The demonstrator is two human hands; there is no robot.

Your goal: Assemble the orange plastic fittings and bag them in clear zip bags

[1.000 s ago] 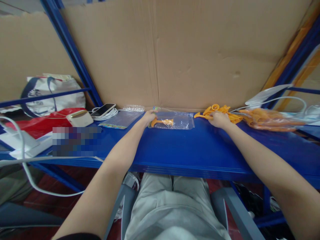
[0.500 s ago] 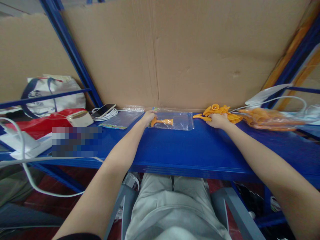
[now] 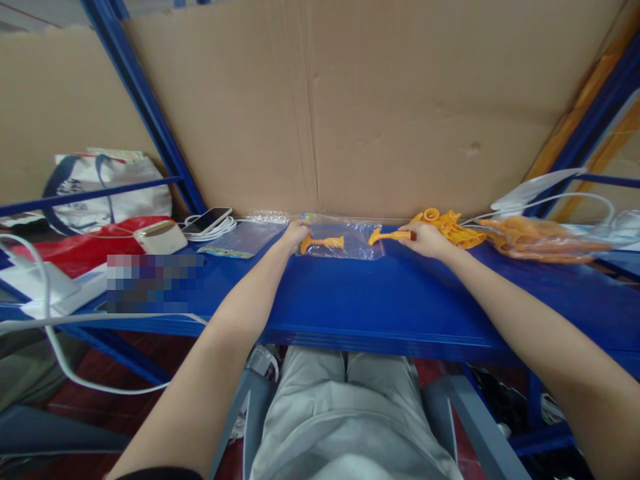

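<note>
On the blue shelf (image 3: 350,300) lies a clear plastic bag (image 3: 355,248) with one orange plastic piece (image 3: 327,243) inside it; the piece has a curved hook-like end and a flared end. My left hand (image 3: 297,235) is closed on the bag's left end. Between the fingers of my right hand (image 3: 425,239) is a similar orange plastic piece (image 3: 387,235), its curved end pointing left over the bag's right end. Just behind and right of that hand sits a pile of orange plastic pieces (image 3: 456,230).
At right, a clear bag of orange pieces (image 3: 545,239) lies beside a white cable. More flat clear bags (image 3: 245,239) are left of my left arm, near a phone (image 3: 207,221) on a coiled cable. Cardboard (image 3: 380,113) walls the back; blue posts stand at both sides.
My right hand has drawn one orange piece out of the pile and moved it left to the bag's right end. My left hand has stayed at the bag.
</note>
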